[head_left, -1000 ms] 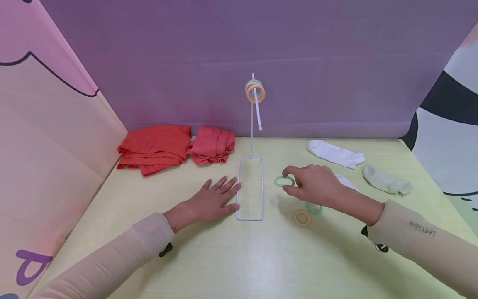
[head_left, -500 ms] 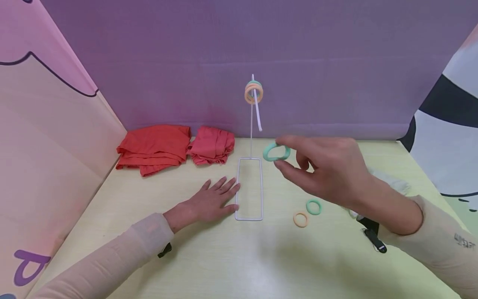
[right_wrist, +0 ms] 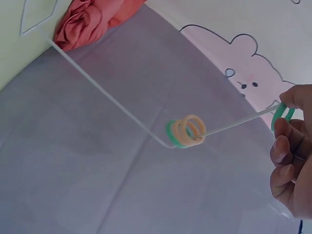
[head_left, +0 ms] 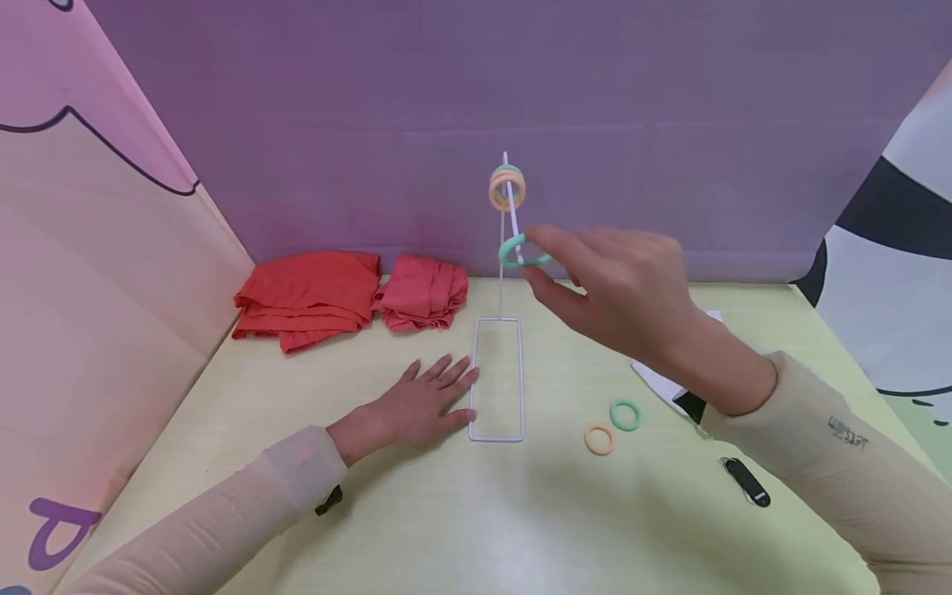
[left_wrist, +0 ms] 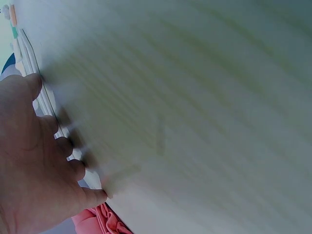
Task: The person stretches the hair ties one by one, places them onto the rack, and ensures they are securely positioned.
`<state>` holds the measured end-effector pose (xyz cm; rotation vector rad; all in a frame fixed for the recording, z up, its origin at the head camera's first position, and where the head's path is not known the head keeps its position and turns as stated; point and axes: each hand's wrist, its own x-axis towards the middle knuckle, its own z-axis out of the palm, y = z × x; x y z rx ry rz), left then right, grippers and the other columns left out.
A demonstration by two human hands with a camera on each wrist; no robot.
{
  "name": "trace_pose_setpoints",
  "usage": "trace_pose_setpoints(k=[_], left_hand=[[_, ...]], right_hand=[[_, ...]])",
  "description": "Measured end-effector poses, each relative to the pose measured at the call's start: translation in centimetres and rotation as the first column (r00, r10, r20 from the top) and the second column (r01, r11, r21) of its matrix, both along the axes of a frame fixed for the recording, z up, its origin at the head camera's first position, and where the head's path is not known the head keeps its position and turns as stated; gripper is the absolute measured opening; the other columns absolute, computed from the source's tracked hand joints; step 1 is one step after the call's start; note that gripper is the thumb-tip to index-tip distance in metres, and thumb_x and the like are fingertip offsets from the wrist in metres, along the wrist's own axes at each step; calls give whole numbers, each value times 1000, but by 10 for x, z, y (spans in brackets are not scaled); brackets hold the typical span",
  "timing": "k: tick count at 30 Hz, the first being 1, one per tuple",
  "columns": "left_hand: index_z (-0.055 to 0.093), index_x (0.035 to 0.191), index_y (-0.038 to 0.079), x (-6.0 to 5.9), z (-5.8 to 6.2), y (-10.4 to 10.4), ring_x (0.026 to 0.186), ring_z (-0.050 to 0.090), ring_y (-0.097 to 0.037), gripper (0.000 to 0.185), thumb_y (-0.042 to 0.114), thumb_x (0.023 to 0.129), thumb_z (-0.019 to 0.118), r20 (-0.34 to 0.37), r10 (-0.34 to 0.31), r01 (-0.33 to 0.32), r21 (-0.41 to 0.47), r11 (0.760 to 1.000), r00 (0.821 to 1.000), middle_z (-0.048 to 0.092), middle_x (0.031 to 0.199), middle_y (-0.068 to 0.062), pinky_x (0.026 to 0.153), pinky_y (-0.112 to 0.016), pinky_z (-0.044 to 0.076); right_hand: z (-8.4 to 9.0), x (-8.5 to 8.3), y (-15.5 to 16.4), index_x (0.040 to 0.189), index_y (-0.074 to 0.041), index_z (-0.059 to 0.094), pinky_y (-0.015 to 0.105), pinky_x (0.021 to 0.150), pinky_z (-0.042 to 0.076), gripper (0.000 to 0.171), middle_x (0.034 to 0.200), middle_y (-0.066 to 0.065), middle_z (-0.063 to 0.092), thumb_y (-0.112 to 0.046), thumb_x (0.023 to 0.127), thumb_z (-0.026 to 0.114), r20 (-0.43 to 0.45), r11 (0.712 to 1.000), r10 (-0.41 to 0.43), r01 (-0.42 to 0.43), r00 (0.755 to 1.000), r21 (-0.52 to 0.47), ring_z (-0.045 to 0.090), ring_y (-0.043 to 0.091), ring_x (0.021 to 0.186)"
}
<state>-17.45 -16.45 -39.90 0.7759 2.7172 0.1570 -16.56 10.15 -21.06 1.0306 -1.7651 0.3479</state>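
My right hand (head_left: 625, 277) pinches a green ring (head_left: 509, 251) between thumb and forefinger, at the free front end of the white wire stand's arm (head_left: 513, 216). In the right wrist view, that arm's tip (right_wrist: 273, 108) meets the green ring (right_wrist: 279, 117). Farther back on the arm hang orange rings (head_left: 494, 197) with a green one (right_wrist: 170, 130) behind them. My left hand (head_left: 412, 409) lies flat on the table, fingers spread, fingertips at the left side of the stand's rectangular base (head_left: 522, 380).
An orange ring (head_left: 588, 446) and a green ring (head_left: 625, 428) lie on the table right of the base. Red cloths (head_left: 312, 293) sit at the back left. A white sock (head_left: 654, 382) and a black key fob (head_left: 746, 482) lie right, partly near my right forearm.
My right hand has lifted the green ring from low over the table and carried it up and left to the arm's tip. The left hand has stayed in place.
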Motion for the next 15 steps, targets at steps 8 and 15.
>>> trace_pose_setpoints(k=[8,15], left_hand=[[15,162,25,0,-1,-1,158,4,-31,74,60,102,39,-10,-6,6,9,1000,1000,9,171,1,122,-65,9],[13,162,26,0,0,0,158,2,-30,74,60,102,39,3,3,-3,5,1000,1000,7,171,2,123,-64,8]], right_hand=[[-4,-31,-5,111,-16,72,29,42,14,22,50,1,46,-20,90,67,3,993,-114,114,994,27,37,17,42],[-5,-55,-13,111,-16,71,29,41,13,21,51,0,50,-22,94,60,7,983,-180,180,984,33,37,18,41]])
